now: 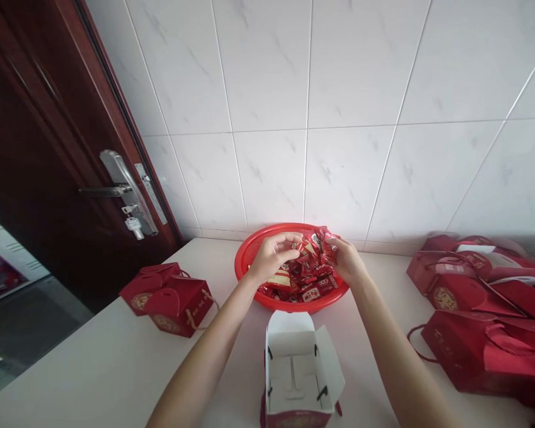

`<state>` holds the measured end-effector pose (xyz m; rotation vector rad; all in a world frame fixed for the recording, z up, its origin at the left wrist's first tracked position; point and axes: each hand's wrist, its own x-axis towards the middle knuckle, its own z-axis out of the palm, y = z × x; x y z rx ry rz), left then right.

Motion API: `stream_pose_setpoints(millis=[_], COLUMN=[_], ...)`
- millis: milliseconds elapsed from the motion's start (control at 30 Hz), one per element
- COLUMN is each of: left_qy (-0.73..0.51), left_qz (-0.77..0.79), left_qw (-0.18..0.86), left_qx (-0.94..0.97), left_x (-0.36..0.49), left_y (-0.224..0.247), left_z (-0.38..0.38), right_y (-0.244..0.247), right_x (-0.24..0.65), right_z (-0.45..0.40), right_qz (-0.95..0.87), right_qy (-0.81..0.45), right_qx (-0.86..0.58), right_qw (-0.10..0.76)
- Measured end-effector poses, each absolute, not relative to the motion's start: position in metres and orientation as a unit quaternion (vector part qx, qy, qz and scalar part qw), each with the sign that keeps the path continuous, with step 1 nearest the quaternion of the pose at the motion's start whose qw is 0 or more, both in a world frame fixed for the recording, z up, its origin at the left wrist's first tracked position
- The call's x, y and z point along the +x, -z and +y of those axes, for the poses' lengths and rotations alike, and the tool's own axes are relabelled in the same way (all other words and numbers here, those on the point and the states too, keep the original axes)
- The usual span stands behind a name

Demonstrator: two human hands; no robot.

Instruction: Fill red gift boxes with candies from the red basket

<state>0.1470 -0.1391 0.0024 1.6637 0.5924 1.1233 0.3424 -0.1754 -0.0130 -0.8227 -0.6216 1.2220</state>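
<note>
A red plastic basket holds a heap of red-wrapped sweets, and both my hands are over it. My left hand comes in from the left with thumb and fingertips pinched on a small wrapped candy. My right hand is closed around red candy packets at the basket's right side; how many it holds is hidden. In front of the basket, between my forearms, stands an open gift box. Its white inside shows nothing in it, and its flaps are spread.
Two red gift boxes with rope handles stand on the white table at left. Several more red boxes are crowded at right. A tiled wall rises behind the basket. The brown door has keys in its lock.
</note>
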Motion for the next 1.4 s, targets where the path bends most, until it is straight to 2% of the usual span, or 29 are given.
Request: stream_pose_setpoints(millis=[333, 700, 1100, 1400], left_qy=[-0.422, -0.397, -0.422, -0.433], left_qz=[0.341, 0.314, 0.293, 0.265], left_qw=[0.421, 0.522, 0.489, 0.491], left_qx=[0.727, 0.687, 0.705, 0.708], left_x=[0.145, 0.150, 0.148, 0.149], left_y=[0.014, 0.010, 0.007, -0.015], left_z=[-0.134, -0.141, -0.143, -0.168], right_y=[0.011, 0.012, 0.004, -0.009], right_x=[0.337, 0.337, 0.329, 0.311], right_z=[-0.186, -0.190, -0.200, -0.230], right_qz=[-0.359, -0.516, -0.557, -0.527], right_qy=[-0.543, -0.535, -0.486, -0.420], right_qx=[-0.346, -0.331, -0.338, -0.347], right_qw=[0.676, 0.582, 0.582, 0.652])
